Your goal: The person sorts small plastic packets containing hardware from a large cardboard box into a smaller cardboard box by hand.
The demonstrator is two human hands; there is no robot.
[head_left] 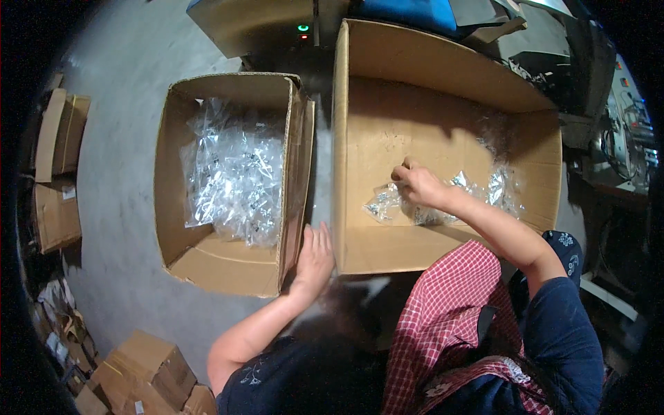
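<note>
Over the large cardboard box [387, 250] on the right, my right hand [418, 185] reaches in with fingers curled and pinched together at a clear plastic bag [382, 207]. Part of that bag is hidden under the hand. More clear plastic bags [498, 190] lie along the near right side of this box. My left hand [315, 261] rests, fingers stretched out, against the outer right side of the smaller cardboard box [221, 273] on the left. A heap of shiny clear bags [238, 173] with small dark print fills much of the smaller box.
Folded cardboard boxes [61, 207] stand at the far left, and another closed box [142, 370] sits at the lower left. A metal-cased machine [256, 24] with a green light stands behind the boxes. Dark equipment [609, 166] lines the right side. Red checked cloth [449, 304] covers my lap.
</note>
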